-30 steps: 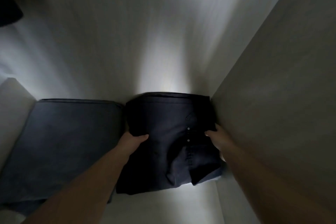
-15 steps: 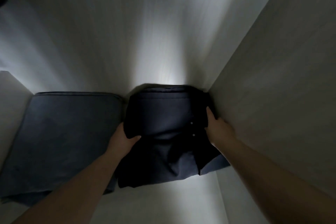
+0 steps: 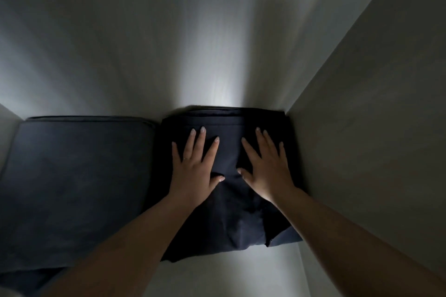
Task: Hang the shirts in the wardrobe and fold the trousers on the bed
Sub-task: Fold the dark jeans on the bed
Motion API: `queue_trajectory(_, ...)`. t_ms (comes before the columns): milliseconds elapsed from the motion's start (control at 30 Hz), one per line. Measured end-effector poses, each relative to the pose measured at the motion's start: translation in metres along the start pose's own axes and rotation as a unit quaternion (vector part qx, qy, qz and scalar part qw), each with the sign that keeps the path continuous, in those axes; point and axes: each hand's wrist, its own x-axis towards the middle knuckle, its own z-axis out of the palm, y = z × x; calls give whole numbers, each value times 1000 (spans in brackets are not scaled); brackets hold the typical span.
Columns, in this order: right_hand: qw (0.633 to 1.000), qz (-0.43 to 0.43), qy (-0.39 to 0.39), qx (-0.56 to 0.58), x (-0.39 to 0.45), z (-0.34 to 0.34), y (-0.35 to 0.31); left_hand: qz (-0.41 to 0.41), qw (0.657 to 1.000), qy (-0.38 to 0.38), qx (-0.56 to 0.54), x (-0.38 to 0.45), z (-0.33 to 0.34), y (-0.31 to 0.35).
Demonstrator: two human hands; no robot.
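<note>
Folded dark trousers point(image 3: 229, 212) lie on a white wardrobe shelf point(image 3: 229, 275), pushed into the back right corner. My left hand point(image 3: 195, 166) rests flat on their left half, fingers spread. My right hand point(image 3: 268, 166) lies flat on their right half, fingers spread too. Neither hand grips the cloth. A second folded garment point(image 3: 72, 176), grey-blue and wider, lies flat to the left, its edge touching the dark trousers.
The wardrobe's back wall point(image 3: 193, 43) rises just behind both garments. The right side panel point(image 3: 362, 128) runs close along the dark trousers. A left panel point(image 3: 7, 123) borders the grey-blue garment. The compartment is dim.
Both hands let go of the sides of the dark trousers and now press flat on top. The trousers sit further back against the rear wall.
</note>
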Motion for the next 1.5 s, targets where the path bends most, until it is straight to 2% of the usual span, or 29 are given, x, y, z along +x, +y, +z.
queue_trajectory(100,992,86,15,88,20,14,17,-13,1000,-19,-20,11,18,-14)
queue_trajectory(167,969,154,18,190,28,25,27,-26,997,-48,-52,13,34,-25)
queue_trajectory(233,961,154,29,226,34,41,30,-18,995,-63,-77,19,48,-33)
queue_trajectory(333,958,139,48,248,43,59,34,7,995,-43,-94,29,57,-39)
queue_trajectory(433,958,139,33,250,49,63,36,15,994,-32,-102,31,59,-41)
queue_trajectory(600,962,193,-45,186,45,37,23,2,990,-128,-50,33,36,-35)
queue_trajectory(667,956,222,-38,187,33,16,12,-9,986,-161,-40,29,13,-29)
queue_trajectory(733,956,210,30,205,12,-6,-2,-41,985,-113,-123,19,-11,-22)
queue_trajectory(800,942,179,60,277,-12,-30,-18,-126,952,-34,-278,-5,-38,-19)
queue_trajectory(867,885,177,18,430,-35,-59,-38,-202,891,13,-406,-38,-64,-17)
queue_trajectory(933,823,176,-27,539,-54,-87,-57,-241,845,36,-475,-70,-86,-16)
queue_trajectory(1067,772,116,-41,624,-87,-135,-107,-318,734,88,-594,-124,-133,-16)
queue_trajectory(1200,757,30,-115,642,-121,-167,-164,-356,661,201,-630,-180,-188,-16)
queue_trajectory(1267,757,-14,-150,636,-137,-177,-189,-361,649,242,-624,-214,-216,-14)
queue_trajectory(1367,752,-88,-214,617,-168,-192,-239,-382,670,310,-557,-287,-258,-9)
queue_trajectory(1433,729,-131,-287,607,-195,-200,-269,-397,683,343,-507,-336,-279,-2)
queue_trajectory(1500,711,-185,-341,586,-229,-204,-297,-410,683,374,-475,-390,-299,7)
